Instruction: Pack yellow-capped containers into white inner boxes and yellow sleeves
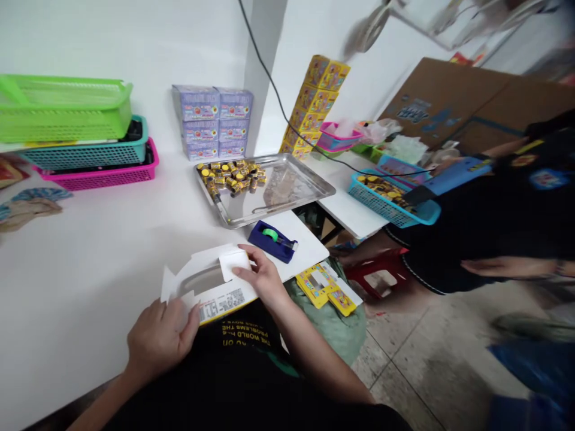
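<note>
Close to the table's front edge, an unfolded-looking carton [227,303] with a white inside and yellow printed edge is between my hands, its end flaps standing up. My left hand [162,335] grips its left end, fingers curled at the flap. At the other end, my right hand [265,276] pinches the right flap between thumb and fingers. Just beyond lies a dark blue tape dispenser [284,246] with a green roll. Farther back, a metal tray [296,185] has several small yellow-capped jars [233,178] in its left part.
Stacked baskets [67,123] stand at the back left, beside purple boxes [215,123] and stacked yellow boxes [314,99]. Flat yellow cartons [327,287] rest on a green sack [353,335]. At right, a co-worker holds a blue corded tool [462,173] near a blue basket [381,203].
</note>
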The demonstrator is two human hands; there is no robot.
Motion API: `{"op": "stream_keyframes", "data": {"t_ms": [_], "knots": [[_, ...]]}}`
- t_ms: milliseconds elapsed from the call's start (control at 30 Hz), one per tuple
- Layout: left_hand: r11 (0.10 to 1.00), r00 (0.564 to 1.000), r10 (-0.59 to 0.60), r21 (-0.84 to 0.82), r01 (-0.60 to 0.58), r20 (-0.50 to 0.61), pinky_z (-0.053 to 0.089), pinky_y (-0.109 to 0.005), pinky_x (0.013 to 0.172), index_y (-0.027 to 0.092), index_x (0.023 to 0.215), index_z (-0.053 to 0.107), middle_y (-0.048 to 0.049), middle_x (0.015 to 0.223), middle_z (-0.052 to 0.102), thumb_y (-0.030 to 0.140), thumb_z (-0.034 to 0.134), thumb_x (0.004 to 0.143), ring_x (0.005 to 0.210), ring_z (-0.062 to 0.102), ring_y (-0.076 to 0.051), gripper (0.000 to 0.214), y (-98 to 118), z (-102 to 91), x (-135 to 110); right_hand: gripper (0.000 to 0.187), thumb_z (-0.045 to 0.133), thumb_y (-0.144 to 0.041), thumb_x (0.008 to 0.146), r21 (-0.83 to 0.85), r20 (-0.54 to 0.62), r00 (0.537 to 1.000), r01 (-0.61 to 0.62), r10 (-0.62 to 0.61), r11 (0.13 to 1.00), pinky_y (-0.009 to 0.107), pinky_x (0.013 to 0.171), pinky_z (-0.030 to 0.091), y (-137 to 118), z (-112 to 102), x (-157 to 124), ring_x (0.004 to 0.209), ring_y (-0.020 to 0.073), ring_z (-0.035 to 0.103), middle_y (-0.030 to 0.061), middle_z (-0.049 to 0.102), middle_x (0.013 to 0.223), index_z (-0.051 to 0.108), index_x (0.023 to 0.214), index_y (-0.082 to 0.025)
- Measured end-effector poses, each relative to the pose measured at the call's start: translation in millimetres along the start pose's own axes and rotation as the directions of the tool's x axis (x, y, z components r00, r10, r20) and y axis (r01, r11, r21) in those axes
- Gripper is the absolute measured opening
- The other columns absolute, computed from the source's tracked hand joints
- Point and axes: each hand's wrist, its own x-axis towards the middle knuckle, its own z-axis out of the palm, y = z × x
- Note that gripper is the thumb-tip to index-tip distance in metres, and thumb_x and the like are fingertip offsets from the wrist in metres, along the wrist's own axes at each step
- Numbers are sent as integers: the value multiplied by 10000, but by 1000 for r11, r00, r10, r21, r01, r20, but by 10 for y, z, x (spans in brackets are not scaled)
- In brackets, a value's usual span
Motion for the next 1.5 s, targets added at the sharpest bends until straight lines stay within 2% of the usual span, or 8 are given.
{"op": "stream_keyframes", "data": {"t_ms": [200, 400, 633, 900, 1033, 1133, 1267, 1500], "knots": [[918, 978, -189, -369, 146, -85, 597, -375, 755, 166, 1392, 543, -130, 1111, 712, 354, 760, 888, 967, 698, -276, 580, 34, -27, -13, 649, 818, -336, 637, -107, 47, 999, -7, 12, 994, 364, 813, 567, 93, -22, 81, 961, 249, 690, 30, 743, 1118, 629, 1255, -273], [914, 992, 119, -394, -100, 26, 549, -505, 965, 153, 1306, 651, -166, 1224, 718, 314, 652, 937, 1231, 628, -362, 403, -59, -16, 61, 641, 744, -317, 742, -219, 154, 983, 136, -104, 966, 402, 818, 585, 84, -42, 79, 1022, 269, 698, 84, 700, 1277, 597, 1365, -279], [889, 961, 72, -453, 60, 268, 525, -467, 928, 151, 1111, 721, -126, 1103, 729, 153, 489, 986, 1135, 631, -296, 263, -123, -96, 230, 321, 688, -241, 869, -401, 371, 864, 480, -341, 780, 516, 1150, 425, -72, -124, 53, 1367, 280, 552, 93, 613, 1423, 687, 1186, -287], [825, 941, -264, -456, 335, 213, 541, -370, 772, 205, 896, 568, -47, 928, 595, 158, 623, 914, 906, 591, -213, 75, -81, -40, 289, 229, 695, -215, 850, -375, 375, 870, 458, -320, 806, 505, 1120, 450, -33, -121, 82, 1320, 265, 595, 74, 632, 1398, 716, 1066, -287], [759, 882, -443, -457, 464, 160, 561, -443, 896, 202, 1166, 570, -124, 1222, 582, 193, 691, 857, 1161, 589, -281, 332, -63, 26, 211, 269, 684, -141, 773, -353, 346, 892, 412, -292, 840, 506, 1139, 426, -6, -116, 133, 1318, 263, 599, 68, 645, 1375, 727, 1002, -276], [630, 819, -449, -524, 573, 356, 546, -476, 995, 211, 1363, 527, -151, 1401, 559, 162, 647, 850, 1303, 559, -304, 529, -120, 97, 211, 241, 672, -135, 769, -365, 336, 898, 403, -285, 839, 513, 1132, 428, -41, -113, 149, 1302, 264, 608, 72, 655, 1349, 732, 963, -264], [488, 714, -397, -527, 696, 577, 554, -428, 985, 221, 1218, 653, -83, 1205, 688, 147, 576, 864, 1093, 675, -240, 370, -191, 188, 248, 243, 650, -195, 822, -375, 411, 864, 450, -290, 811, 525, 1134, 423, -179, -148, 128, 1334, 278, 580, 81, 616, 1411, 739, 1037, -266], [383, 740, -433, -637, 669, 515, 533, -423, 1024, 228, 1170, 702, -85, 1227, 675, 252, 540, 915, 1139, 654, -245, 303, -125, 242, 193, 255, 785, -420, 781, -387, 298, 946, 240, -126, 890, 425, 921, 538, -164, -58, 146, 1042, 258, 680, 59, 718, 1124, 645, 895, -241]]}}
